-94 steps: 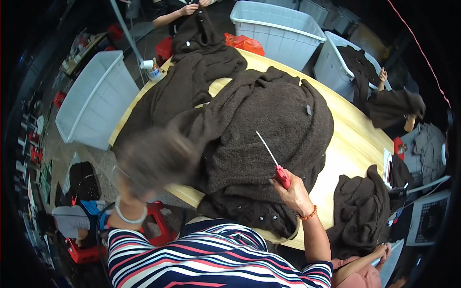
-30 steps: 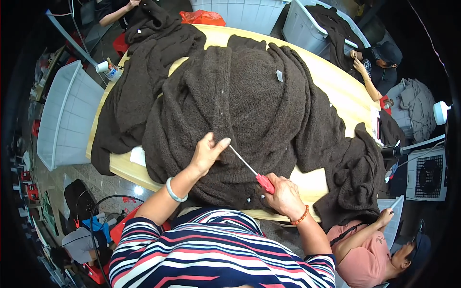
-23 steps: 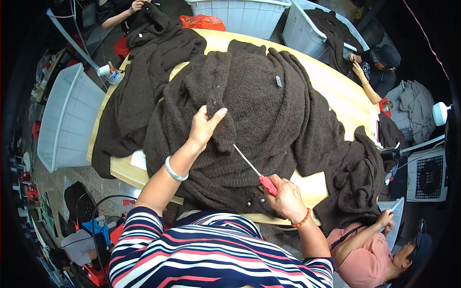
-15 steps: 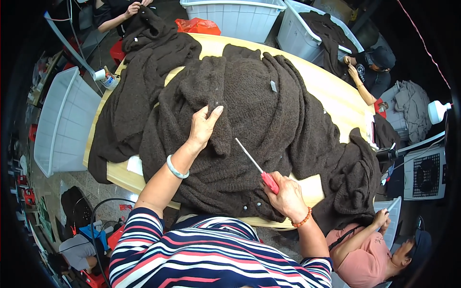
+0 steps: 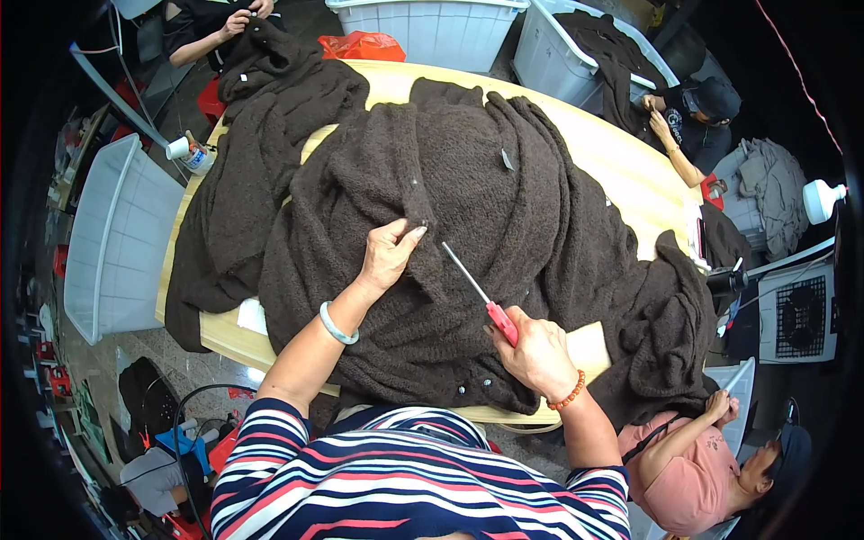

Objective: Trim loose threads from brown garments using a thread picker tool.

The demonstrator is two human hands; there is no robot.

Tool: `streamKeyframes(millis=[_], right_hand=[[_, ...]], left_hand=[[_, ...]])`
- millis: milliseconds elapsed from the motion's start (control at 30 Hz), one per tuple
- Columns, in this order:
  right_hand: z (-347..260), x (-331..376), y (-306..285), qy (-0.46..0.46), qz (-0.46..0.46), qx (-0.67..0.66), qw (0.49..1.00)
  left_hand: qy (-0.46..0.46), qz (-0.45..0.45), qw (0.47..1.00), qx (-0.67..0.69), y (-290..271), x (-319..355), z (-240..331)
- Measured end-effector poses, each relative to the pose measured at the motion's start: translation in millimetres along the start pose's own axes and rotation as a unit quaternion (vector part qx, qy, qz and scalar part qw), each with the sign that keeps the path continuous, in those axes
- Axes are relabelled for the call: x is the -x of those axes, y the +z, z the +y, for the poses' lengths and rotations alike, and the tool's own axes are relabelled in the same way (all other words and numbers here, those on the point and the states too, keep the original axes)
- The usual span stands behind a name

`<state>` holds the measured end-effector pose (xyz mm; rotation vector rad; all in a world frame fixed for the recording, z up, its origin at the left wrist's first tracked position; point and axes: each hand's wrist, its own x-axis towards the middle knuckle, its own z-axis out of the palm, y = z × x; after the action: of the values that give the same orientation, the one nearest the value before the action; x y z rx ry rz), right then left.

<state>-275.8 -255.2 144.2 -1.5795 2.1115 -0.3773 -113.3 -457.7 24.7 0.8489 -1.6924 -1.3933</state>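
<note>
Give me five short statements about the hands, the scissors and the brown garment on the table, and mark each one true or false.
1. The right hand grips red-handled scissors. True.
2. The left hand lies on bare tabletop. False: it rests on the dark brown knit garment, fingers at a fold.
3. The scissor blades point up and left, toward the left hand. True.
4. The left wrist wears an orange bead bracelet. False: it wears a pale green bangle; the beads are on the right wrist.
5. The white bin stands at the person's right. False: it stands at the left of the table.
</note>
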Motion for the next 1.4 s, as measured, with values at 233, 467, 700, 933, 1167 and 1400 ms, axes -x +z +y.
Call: streamKeyframes(millis=[233, 467, 700, 933, 1167, 1400], right_hand=[[-7.5, -10.0, 1.9, -0.024, -0.023, 0.012, 0.999], [-1.4, -9.6, 4.7, -0.032, -0.054, 0.0, 0.998], [8.0, -5.7, 9.9, -0.06, -0.013, -0.025, 0.998], [7.6, -6.5, 4.6, -0.053, 0.006, -0.027, 0.998], [3.3, -26.4, -3.2, -0.002, 0.018, -0.022, 1.0], [-4.8, -59.7, -5.6, -0.01, 0.025, 0.007, 1.0]], left_hand=[[-0.01, -0.011, 1.0, 0.024, -3.5, 6.8, -28.4], [-0.026, -0.007, 1.0, 0.014, -6.3, 7.4, -20.3], [-0.14, -0.014, 0.99, 0.021, -19.7, -23.0, 21.9], [-0.117, 0.071, 0.987, 0.079, -19.7, -76.0, 19.2], [-0.097, 0.039, 0.989, 0.109, -5.7, -76.2, -9.6], [-0.03, 0.048, 0.992, 0.109, 0.3, -53.2, -23.9]])
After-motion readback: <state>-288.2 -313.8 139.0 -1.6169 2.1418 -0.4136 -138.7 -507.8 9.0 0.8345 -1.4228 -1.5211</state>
